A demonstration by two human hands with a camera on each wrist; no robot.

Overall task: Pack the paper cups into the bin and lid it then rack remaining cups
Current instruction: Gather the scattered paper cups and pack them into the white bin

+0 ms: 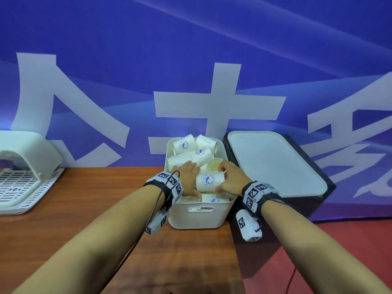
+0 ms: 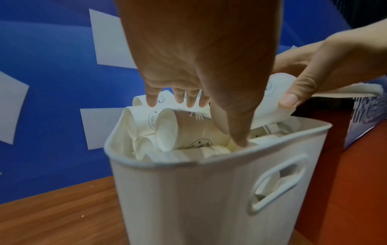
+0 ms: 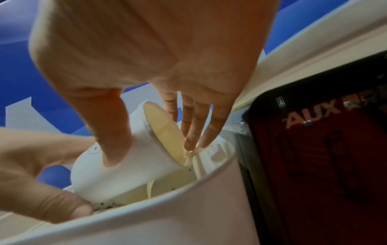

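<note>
A white bin [image 1: 199, 219] stands on the wooden table, heaped with white paper cups with blue logos [image 1: 184, 144]. My left hand [image 1: 187, 177] lies over the heap's left side with fingers straight, touching the cups. In the left wrist view its fingertips [image 2: 178, 101] rest on cups and the thumb reaches down inside the bin's near wall [image 2: 188, 199]. My right hand [image 1: 224, 179] grips one paper cup [image 1: 206, 180] lying on its side atop the heap. The thumb presses that cup's wall [image 3: 136, 169] while the fingers [image 3: 194, 142] sit at its open mouth. The white lid [image 1: 273, 164] lies apart on the right.
The lid rests on a black box [image 1: 275, 211] that stands right beside the bin. A white slotted rack [image 1: 23, 183] with a hooded cover [image 1: 27, 149] sits at the table's far left. A blue banner wall stands close behind. Red floor [image 1: 318, 262] lies to the right.
</note>
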